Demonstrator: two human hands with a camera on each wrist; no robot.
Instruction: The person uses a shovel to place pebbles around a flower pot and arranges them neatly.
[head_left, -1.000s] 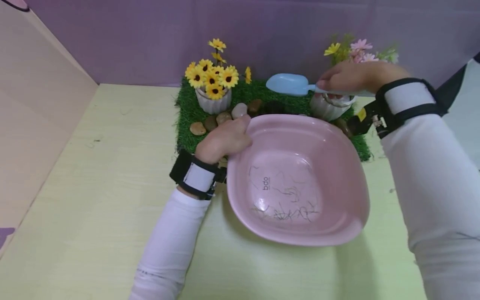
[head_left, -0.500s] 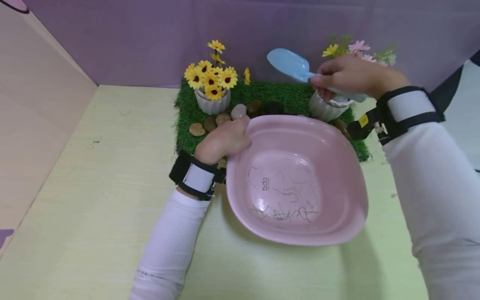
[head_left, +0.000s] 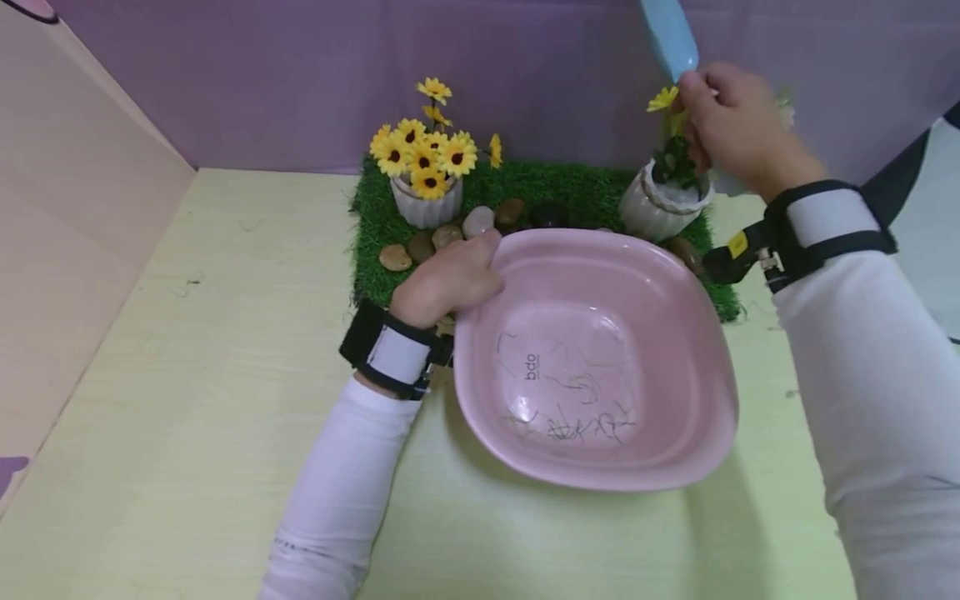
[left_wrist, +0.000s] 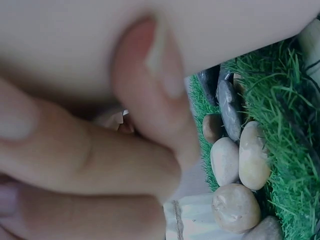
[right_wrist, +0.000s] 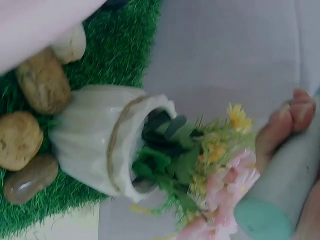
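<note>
My left hand (head_left: pixel 450 283) grips the left rim of a pink plastic basin (head_left: pixel 678 350), thumb and fingers around its edge. Thin dark strands (head_left: pixel 570 431) lie scattered on the basin floor. At the upper right, my right hand (head_left: pixel 738 129) holds a light blue garden trowel (head_left: pixel 670 37) by its handle, blade pointing up and partly cut off by the frame's top. In the right wrist view the grey handle (right_wrist: pixel 287 185) ends in a teal cap. Just beyond it are pink and yellow flowers (right_wrist: pixel 230 185) in a white ribbed pot (right_wrist: pixel 90 137).
Behind the basin lies a green artificial grass mat (head_left: pixel 577 187) bearing a row of smooth stones (head_left: pixel 477 222). A second white pot (head_left: pixel 427 204) with yellow flowers (head_left: pixel 423 154) stands at the mat's left. A purple backdrop (head_left: pixel 285 83) rises behind the pale table (head_left: pixel 225 375).
My right hand has lifted, and the trowel has swung from nearly level, pointing left, to blade up. My left hand and the basin stay put.
</note>
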